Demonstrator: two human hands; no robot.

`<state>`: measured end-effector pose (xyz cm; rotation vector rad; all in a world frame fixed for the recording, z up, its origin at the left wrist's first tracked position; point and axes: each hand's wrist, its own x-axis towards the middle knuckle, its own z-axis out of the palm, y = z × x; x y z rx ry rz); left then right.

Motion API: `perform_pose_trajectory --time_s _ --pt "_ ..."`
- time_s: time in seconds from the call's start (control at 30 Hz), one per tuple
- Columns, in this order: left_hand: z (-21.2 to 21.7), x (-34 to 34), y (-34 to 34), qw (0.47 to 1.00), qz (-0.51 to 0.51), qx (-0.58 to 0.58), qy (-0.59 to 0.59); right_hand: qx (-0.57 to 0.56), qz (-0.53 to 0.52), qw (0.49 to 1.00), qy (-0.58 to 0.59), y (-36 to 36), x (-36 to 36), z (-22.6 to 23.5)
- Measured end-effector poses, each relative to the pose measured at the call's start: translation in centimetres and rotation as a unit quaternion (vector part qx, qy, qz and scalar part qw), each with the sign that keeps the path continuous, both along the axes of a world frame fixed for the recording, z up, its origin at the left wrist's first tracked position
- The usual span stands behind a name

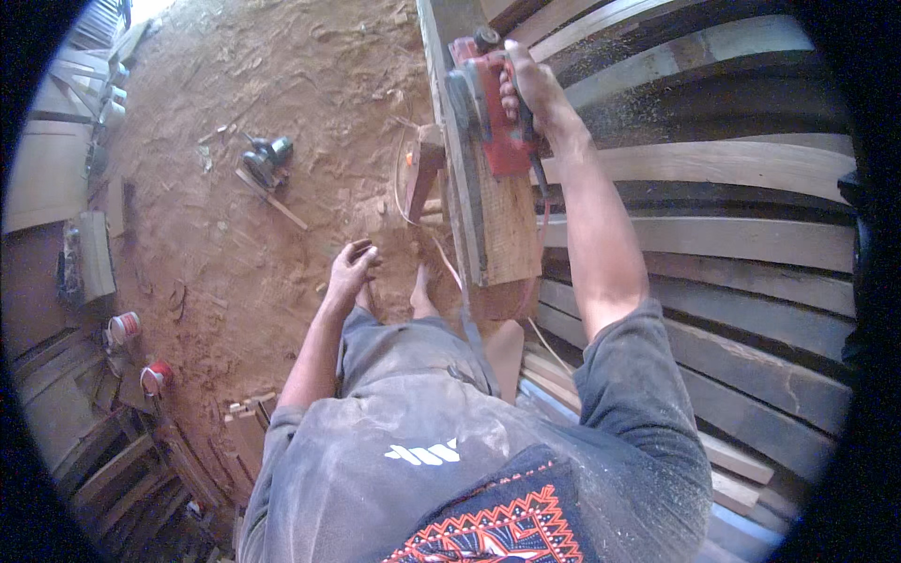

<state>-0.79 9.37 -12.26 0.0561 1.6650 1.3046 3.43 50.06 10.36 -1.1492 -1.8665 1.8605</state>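
My right hand (537, 92) is closed round the rear handle of a red electric planer (505, 141). The planer rests on a thick wooden board (511, 239), whose near end points toward me. Its dark cord runs down past the board's right side. Fine chips spray out to the right of the tool. My left hand (351, 270) hangs in front of my left leg, away from the board, fingers loosely bent and apart with nothing in them. A wooden support (425, 169) stands just left of the board.
Stacked planks (713, 235) fill the right side. Shavings cover the brown floor (216, 84), where another dark power tool (267, 159) lies by a thin stick (272, 199). At the left stand a white bucket (123, 327), a red-and-white tub (156, 378) and more timber (103, 460).
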Motion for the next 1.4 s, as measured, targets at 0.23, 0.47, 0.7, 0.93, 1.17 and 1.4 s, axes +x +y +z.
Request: perform_pose_trajectory --time_s 0.23,0.47,0.7,0.93,1.17,1.4 --pt "-1.5 -3.5 -7.8 0.985 0.060 -0.156 -0.035 0.127 0.066 0.984 -0.106 -13.1 21.9 0.1" --pt "-3.7 -2.2 -12.7 0.976 0.110 -0.183 -0.037 -0.008 -0.067 0.977 -0.200 -18.9 25.8 2.7" --pt "1.6 1.2 1.2 0.999 0.025 -0.030 0.015 0.115 0.008 0.993 -0.031 -0.8 3.9 -1.3" --pt "4.6 5.0 3.4 0.975 -0.182 0.009 0.123 0.053 0.026 0.996 -0.070 -1.0 3.9 -2.5" --pt "3.4 6.9 8.5 0.895 -0.370 0.061 0.240 0.044 -0.019 0.992 -0.117 -16.5 22.9 1.5" --pt "4.4 9.1 11.5 0.889 -0.324 -0.007 0.324 -0.091 -0.239 0.947 -0.194 -24.4 32.2 4.2"
